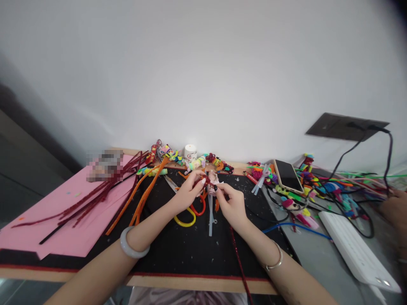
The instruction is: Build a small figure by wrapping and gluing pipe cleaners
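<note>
So both hands are right in the middle. Left hand (191,190) has thumb and fingertips pinching a bit of red fuzz (209,181), and the right hand (233,206) pinches it from the other side, thumb against finger. The fuzz sits right between the two sets of fingertips, up against a pale pink piece (213,177). Can't tell how it's wrapped, too small. A clear strip (210,220) hangs just below the fingers, and the scissors (185,220) lie open below the left ones, on the black mat (178,254). A long red stem (237,254) trails down below the right fingers past the mat's edge. Left of the fingers: orange stems (144,195), then a pink sheet (34,224). Right of them: a phone (288,176), and way over, someone else's hand (394,207).
</note>
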`<action>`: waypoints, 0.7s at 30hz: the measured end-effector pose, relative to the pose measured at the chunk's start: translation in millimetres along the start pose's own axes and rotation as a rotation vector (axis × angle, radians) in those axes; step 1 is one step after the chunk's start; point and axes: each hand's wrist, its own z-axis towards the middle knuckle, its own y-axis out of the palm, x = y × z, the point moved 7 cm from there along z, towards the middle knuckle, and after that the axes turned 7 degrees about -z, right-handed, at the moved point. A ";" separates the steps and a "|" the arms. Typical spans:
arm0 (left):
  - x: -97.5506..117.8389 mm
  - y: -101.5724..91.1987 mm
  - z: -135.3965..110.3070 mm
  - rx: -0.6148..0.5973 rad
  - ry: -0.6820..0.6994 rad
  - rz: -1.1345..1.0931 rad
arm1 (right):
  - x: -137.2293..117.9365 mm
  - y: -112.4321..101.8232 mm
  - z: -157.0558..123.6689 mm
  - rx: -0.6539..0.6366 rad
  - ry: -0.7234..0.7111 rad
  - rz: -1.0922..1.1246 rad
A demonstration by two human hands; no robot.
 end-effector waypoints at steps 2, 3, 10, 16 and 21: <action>-1.9 1.0 0.4 0.011 -0.023 -0.060 | 4.1 2.3 0.1 -0.023 0.024 0.015; -2.8 1.2 0.3 0.021 -0.035 -0.086 | 6.1 3.5 0.1 -0.034 0.034 0.024; -8.9 2.9 -1.2 0.068 -0.131 -0.339 | 11.0 8.7 0.4 -0.087 0.062 0.086; -10.7 5.1 -3.3 0.077 -0.209 -0.547 | 11.5 11.9 1.8 -0.126 0.057 0.088; -8.8 9.9 -4.3 0.019 -0.232 -0.645 | 10.9 16.1 2.5 -0.186 0.045 0.088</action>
